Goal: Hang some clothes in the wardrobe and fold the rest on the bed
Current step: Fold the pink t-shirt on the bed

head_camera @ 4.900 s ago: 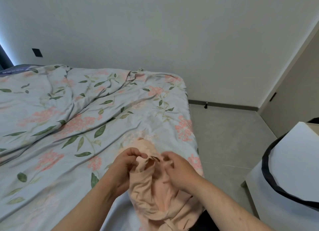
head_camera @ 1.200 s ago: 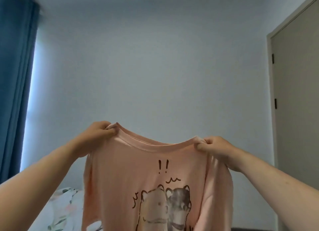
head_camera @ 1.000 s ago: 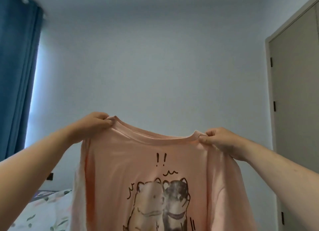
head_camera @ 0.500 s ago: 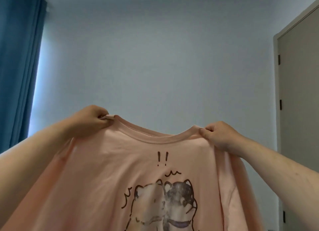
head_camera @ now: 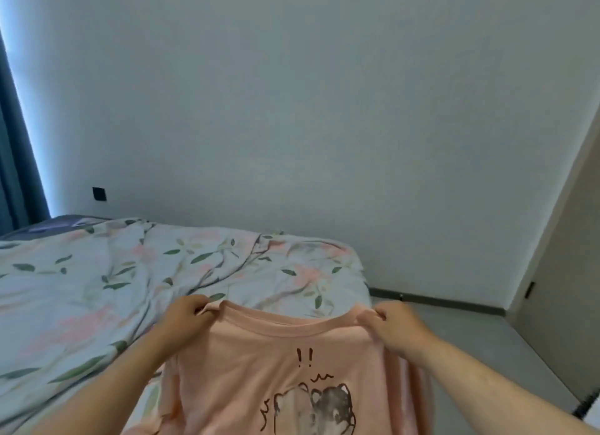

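T-shirt, one, soft peach knit with ribbed neckline and printed cartoon animals, held spread above the near edge of the bed. Left hand and right hand each pinch a shoulder beside the collar with curled fingers. Bed: rumpled floral duvet. Room: plain pale wall, grey floor, one dark curtain at left.

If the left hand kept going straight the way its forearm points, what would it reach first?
Probably the floral bedcover: the left hand, pinching the pink T-shirt at the shoulder, points forward over the bed. Nothing else shows in that line, though depth is unclear.
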